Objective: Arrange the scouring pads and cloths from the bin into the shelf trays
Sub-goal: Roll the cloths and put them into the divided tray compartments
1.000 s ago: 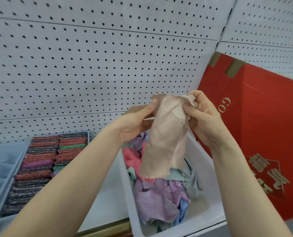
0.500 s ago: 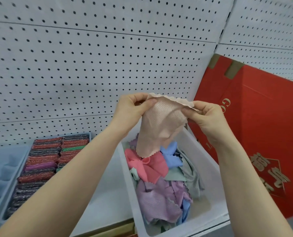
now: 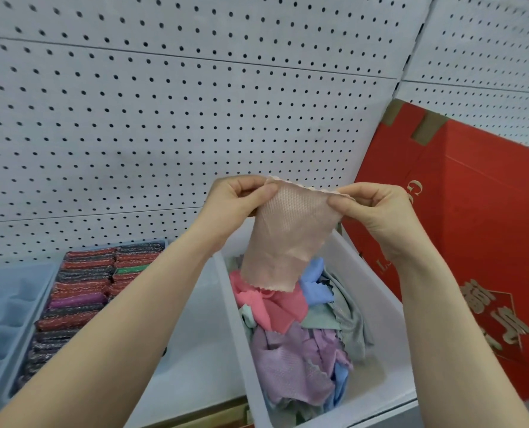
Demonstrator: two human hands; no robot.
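A beige mesh cloth [image 3: 284, 242] hangs above the white bin [image 3: 374, 273], stretched by its top edge. My left hand [image 3: 238, 202] pinches its top left corner and my right hand [image 3: 371, 208] pinches its top right corner. Inside the bin lie several crumpled cloths: a pink one [image 3: 275, 307], a blue one [image 3: 315, 288], a purple one [image 3: 291, 366] and a grey one [image 3: 349, 319]. To the left, a pale blue tray [image 3: 56, 273] holds rows of glittery scouring pads [image 3: 80, 291].
Another pale blue divider tray [image 3: 0, 313] with bare compartments sits at the far left. A tall red carton [image 3: 479, 242] stands right of the bin. White pegboard [image 3: 179, 118] backs the shelf. Bare white shelf surface [image 3: 195, 335] lies between tray and bin.
The cloth was bunched and hanging long between both hands; now my hands have moved apart along its top edge, spreading it flat and lifting its lower edge off the pile.
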